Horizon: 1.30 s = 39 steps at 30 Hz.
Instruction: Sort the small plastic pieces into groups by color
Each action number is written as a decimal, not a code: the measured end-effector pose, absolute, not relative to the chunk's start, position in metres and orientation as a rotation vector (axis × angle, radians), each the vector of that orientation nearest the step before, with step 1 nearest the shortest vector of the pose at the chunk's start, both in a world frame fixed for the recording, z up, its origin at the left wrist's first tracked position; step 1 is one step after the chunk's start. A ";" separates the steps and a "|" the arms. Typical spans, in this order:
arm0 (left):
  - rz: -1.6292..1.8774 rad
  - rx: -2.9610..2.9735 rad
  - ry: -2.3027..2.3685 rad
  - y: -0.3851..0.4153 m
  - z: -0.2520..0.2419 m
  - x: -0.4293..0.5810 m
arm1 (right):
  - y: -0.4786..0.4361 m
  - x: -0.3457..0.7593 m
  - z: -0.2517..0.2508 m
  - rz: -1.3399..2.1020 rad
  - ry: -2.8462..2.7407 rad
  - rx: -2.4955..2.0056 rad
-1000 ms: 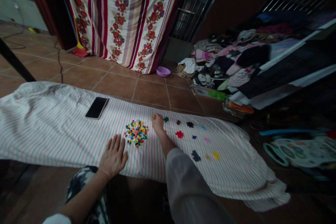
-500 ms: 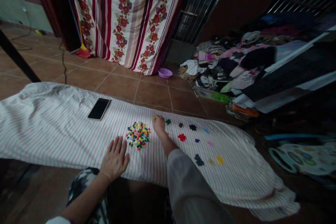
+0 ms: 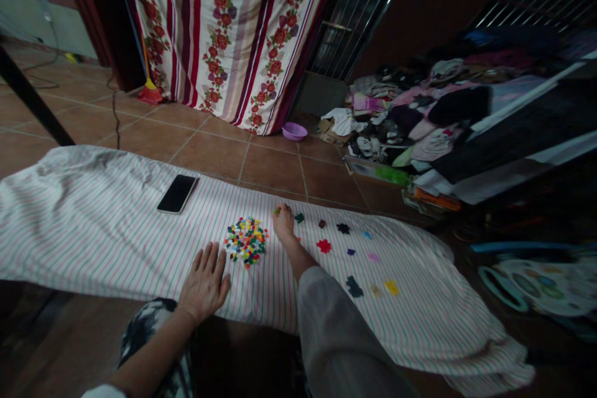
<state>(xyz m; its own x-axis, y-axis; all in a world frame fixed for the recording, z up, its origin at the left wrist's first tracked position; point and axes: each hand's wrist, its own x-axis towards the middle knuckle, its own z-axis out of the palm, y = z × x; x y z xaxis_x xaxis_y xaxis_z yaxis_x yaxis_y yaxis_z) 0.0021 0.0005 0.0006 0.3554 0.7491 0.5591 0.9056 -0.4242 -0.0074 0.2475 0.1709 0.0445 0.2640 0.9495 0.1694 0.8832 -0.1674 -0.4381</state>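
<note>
A striped cloth (image 3: 112, 224) spreads wide in front of the person, with a floral curtain (image 3: 242, 31) hanging beyond it. The left hand (image 3: 204, 280) lies palm down on the cloth, fingers slightly apart, just beside a heap of small multicoloured pieces (image 3: 246, 241). A phone (image 3: 177, 193) rests farther left. Near the cloth's far edge, right of the heap, the right hand (image 3: 278, 214) has its fingers pinched on a yellow-green piece (image 3: 276, 211). To its right sit separate single-colour clusters, among them a red one (image 3: 323, 246).
</note>
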 end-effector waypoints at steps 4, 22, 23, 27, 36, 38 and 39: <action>-0.698 -2.315 -1.470 0.000 0.002 0.002 | 0.172 0.250 0.043 0.217 -1.683 -2.064; -0.711 -2.275 -1.430 0.001 0.003 0.002 | 0.175 0.253 0.037 0.224 -1.750 -2.000; -0.708 -2.274 -1.426 0.000 0.003 0.002 | 0.175 0.253 0.037 0.227 -1.741 -1.997; -0.723 -2.285 -1.451 0.000 0.002 0.002 | 0.171 0.253 0.034 0.229 -1.705 -1.959; -0.672 -2.262 -1.437 -0.001 0.010 0.002 | 0.148 0.256 0.031 0.210 -1.661 -1.845; -0.662 -2.261 -1.435 -0.001 0.010 0.003 | 0.142 0.256 0.030 0.241 -1.642 -1.832; -0.656 -2.259 -1.434 -0.001 0.010 0.003 | 0.140 0.255 0.031 0.260 -1.636 -1.831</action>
<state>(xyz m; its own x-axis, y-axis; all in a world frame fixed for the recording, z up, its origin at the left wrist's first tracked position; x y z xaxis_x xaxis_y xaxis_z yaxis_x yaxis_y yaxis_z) 0.0026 -0.0008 0.0096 0.3693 0.7323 0.5721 0.9118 -0.4045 -0.0707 0.2550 0.1396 0.0306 0.1978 0.9413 0.2737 0.8102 0.0003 -0.5862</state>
